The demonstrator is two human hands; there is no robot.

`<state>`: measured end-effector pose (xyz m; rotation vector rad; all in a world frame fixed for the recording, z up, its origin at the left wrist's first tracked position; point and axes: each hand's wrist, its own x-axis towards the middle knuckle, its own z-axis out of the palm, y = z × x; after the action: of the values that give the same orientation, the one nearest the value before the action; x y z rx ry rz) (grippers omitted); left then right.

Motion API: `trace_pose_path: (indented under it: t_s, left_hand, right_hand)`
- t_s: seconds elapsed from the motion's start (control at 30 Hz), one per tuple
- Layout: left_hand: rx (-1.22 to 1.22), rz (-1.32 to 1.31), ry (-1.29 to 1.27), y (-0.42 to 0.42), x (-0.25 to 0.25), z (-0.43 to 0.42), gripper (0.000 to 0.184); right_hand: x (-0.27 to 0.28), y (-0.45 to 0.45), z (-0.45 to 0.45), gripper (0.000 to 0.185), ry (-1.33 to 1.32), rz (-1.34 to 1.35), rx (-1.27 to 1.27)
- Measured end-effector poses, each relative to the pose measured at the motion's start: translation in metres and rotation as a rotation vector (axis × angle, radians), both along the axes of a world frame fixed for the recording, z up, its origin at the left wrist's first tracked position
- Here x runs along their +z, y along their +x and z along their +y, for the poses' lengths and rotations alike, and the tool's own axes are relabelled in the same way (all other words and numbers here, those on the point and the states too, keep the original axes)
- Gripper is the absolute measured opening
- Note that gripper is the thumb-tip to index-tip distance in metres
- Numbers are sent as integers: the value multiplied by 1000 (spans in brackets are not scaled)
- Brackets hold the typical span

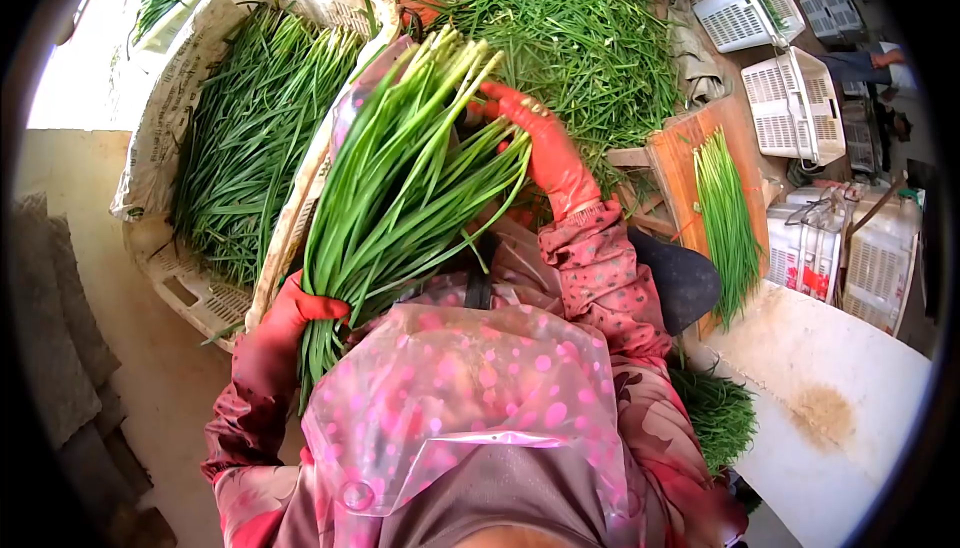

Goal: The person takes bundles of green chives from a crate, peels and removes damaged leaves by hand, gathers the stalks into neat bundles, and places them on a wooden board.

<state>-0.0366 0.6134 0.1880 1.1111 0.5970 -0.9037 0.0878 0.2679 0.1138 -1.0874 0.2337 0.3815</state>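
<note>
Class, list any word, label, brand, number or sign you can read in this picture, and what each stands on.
No readable text anywhere.
Red marks on the white plastic crate at right: too small and blurred to read, or to tell whether they are writing.
Translucent plastic apron: pink dots, no lettering visible.

Leaf bunch [395, 188] green, stem ends [445, 56] paler; gloves [558, 153] red; apron [480, 368] pink-dotted; right cuff [605, 263] dark-spotted.

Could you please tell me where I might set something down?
The white surface at lower right, below the wooden board, is bare but for a brown stain. The board offers only a narrow strip left of its green bundle. Crowded: the leaf-filled left crate, the green heap, and between the left hand and right hand, where a leafy bunch sits.
</note>
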Motion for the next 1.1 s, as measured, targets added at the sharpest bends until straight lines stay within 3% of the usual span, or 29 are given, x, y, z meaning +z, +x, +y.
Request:
trace_pose_path:
  t_s: [0.07,0.2,0.27,0.33,0.47,0.63,0.73,0.8,0.87,0.93,1.0,1.07,1.1]
  left_hand:
    - [-61,26,125,6,-13,1,39]
    - [-115,43,105,6,-29,0,40]
    - [-82,-63,162,7,-22,-11,44]
    - [-87,-44,115,7,-22,-12,47]
    - [-75,-7,83,6,-24,-9,52]
    - [-115,28,103,8,-10,-14,50]
    - [-170,-83,129,3,-26,-5,50]
    - [-144,-35,95,1,-29,-4,49]
    - [-157,-53,95,0,-34,-3,48]
    - [-152,-60,74,0,-32,-5,48]
    - [-148,-66,55,0,-30,-5,47]
    - [-159,-49,63,0,-31,-4,48]
    - [-154,-44,59,0,-33,-4,48]
  right_hand:
    - [-36,-14,-13,31,-107,59,63]
    - [-22,-27,-41,21,-138,122,-166]
    - [-39,-21,-70,17,-352,146,-325]
    - [3,-14,-60,19,-471,56,-381]
    - [66,-4,-5,24,-543,-14,-41]
    - [27,13,40,31,-559,66,308]
    - [11,11,44,26,-522,148,204]
    - [2,7,40,20,-669,90,80]
    - [1,9,27,18,-805,89,111]
    - [-18,20,-8,19,-1173,-113,-36]
    - [-13,39,-45,16,-1124,113,-132]
    - [-26,50,-76,15,-1040,-18,-243]
    - [7,51,-63,19,-1051,36,-173]
